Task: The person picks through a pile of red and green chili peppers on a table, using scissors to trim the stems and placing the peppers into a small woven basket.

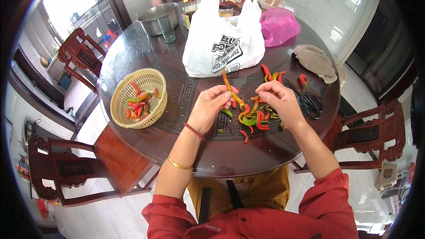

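Note:
My left hand (207,108) pinches a long orange-yellow chili pepper (227,84) between thumb and fingers, its tip pointing up and away. To its right, my right hand (282,104) has thumb and fingertips pressed together; whatever they may hold is too small to make out. Between and below both hands lies a loose pile of red, green and orange chili peppers (262,121) on the dark round table (195,155). More red peppers (268,71) lie beyond my right hand. At the left stands a cream plastic basket (160,108) with several peppers inside.
Black-handled scissors (312,105) lie right of the pile, near a grey cloth (315,62). A white plastic bag (223,31) stands behind my hands, beside a pink bag (280,25). A metal pot (152,20) and a drinking glass (167,28) sit at the back left. Wooden chairs surround the table.

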The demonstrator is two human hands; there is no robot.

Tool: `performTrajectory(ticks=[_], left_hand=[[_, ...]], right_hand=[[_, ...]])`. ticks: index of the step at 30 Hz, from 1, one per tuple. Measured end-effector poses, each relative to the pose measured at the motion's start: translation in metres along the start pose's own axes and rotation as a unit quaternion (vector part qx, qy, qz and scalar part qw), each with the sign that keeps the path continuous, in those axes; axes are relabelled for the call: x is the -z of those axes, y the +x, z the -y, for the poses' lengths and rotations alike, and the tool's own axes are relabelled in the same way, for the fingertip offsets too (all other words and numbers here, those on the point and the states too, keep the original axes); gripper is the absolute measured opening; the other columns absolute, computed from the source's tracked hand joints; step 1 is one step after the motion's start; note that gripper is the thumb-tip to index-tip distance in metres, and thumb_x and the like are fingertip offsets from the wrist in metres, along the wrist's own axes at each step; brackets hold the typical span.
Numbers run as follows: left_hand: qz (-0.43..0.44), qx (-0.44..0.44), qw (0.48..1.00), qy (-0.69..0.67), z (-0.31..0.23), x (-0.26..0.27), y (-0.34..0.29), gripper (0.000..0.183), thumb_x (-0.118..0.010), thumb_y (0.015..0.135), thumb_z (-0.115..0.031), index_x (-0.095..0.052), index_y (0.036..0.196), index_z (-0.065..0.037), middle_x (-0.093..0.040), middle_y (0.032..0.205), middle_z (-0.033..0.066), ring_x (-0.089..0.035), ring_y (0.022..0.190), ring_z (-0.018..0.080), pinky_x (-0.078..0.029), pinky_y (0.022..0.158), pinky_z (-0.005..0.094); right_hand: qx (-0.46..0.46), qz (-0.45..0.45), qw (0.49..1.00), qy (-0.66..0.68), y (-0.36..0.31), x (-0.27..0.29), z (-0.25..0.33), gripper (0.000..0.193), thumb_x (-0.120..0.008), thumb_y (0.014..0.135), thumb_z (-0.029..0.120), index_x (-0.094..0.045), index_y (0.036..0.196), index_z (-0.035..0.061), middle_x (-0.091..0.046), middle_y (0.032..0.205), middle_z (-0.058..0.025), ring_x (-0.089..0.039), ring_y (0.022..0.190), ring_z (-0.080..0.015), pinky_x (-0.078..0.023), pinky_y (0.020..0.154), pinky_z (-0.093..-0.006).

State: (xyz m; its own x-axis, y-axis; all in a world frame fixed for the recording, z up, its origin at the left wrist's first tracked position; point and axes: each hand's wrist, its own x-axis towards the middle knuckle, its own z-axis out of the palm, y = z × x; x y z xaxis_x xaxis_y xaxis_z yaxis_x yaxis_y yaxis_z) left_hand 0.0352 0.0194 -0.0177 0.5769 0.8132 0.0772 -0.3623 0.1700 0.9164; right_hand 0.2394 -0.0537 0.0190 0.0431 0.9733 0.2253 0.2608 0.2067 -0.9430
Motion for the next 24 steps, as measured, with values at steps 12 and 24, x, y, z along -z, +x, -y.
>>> performTrajectory(ticks=[12,24], left_hand=[[0.02,0.007,0.994,0.107,0.003,-0.005,-0.001,0.017,-0.057,0.089,-0.011,-0.063,0.099,0.002,-0.058,0.081,-0.001,-0.05,0.072,0.0057,-0.042,0.068,0.0202],[0.025,0.012,0.983,0.184,-0.002,-0.004,-0.004,0.018,-0.054,0.09,-0.01,-0.064,0.1,0.002,-0.057,0.082,-0.0019,-0.05,0.078,0.005,-0.042,0.074,0.0204]], right_hand=[[-0.047,0.015,0.999,-0.005,0.0,0.009,-0.001,0.013,-0.059,0.087,0.012,-0.063,0.093,0.0012,-0.058,0.086,0.0028,-0.049,0.079,-0.0047,-0.039,0.072,-0.0195],[-0.03,-0.018,0.998,-0.049,-0.002,0.037,-0.015,0.015,-0.064,0.083,0.011,-0.064,0.093,-0.0007,-0.059,0.087,-0.0001,-0.054,0.08,-0.0064,-0.044,0.074,-0.0205]])
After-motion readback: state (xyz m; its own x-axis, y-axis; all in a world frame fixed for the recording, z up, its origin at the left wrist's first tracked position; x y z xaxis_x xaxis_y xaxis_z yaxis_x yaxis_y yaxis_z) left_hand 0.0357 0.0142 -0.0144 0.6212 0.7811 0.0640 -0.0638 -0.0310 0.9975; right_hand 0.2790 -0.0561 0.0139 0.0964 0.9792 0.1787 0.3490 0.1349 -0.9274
